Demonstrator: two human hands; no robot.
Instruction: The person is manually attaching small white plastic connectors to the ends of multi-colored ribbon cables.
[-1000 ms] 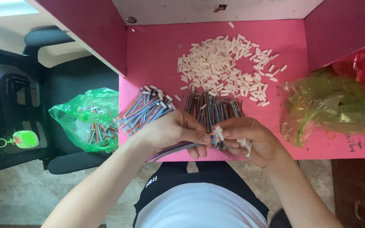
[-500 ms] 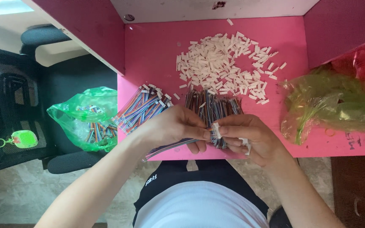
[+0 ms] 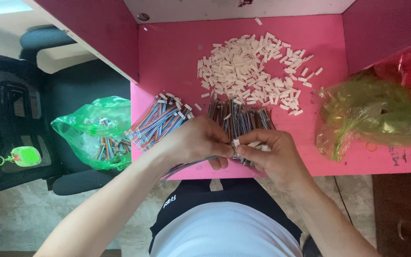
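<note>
our hands have closed in since a second ago: the left hand (image 3: pixel 200 141) and right hand (image 3: pixel 271 154) now meet fingertip to fingertip at the near edge of the pink desk (image 3: pixel 167 62), where before the right sat a little lower and apart. left fingers are pinched on the end of a flat rainbow ribbon cable (image 3: pixel 186 166) that trails off toward 7 o'clock under the wrist; right fingers are clamped on a small white connector housing (image 3: pixel 236 143) held right at the cable tip. we read that as cable end and housing being brought together, not yet clearly seated; the joint itself is too small to tell. around us: pile of loose white housings (image 3: pixel 250 71) at 12 o'clock, well apart from the hands; a bundle of bare multicoloured wire sets (image 3: pixel 241 116) just beyond the knuckles; a fan of cables with white ends fitted (image 3: pixel 160 121) at 10 o'clock. green plastic bag (image 3: pixel 93 133) with more cables sits off the desk at 9 o'clock on a black chair (image 3: pixel 34 104); a yellow-green bag (image 3: pixel 372 116) at 3 o'clock. the wire bundle touches the fingers' far side and crowds the work spot; nothing else blocks the hands.
</note>
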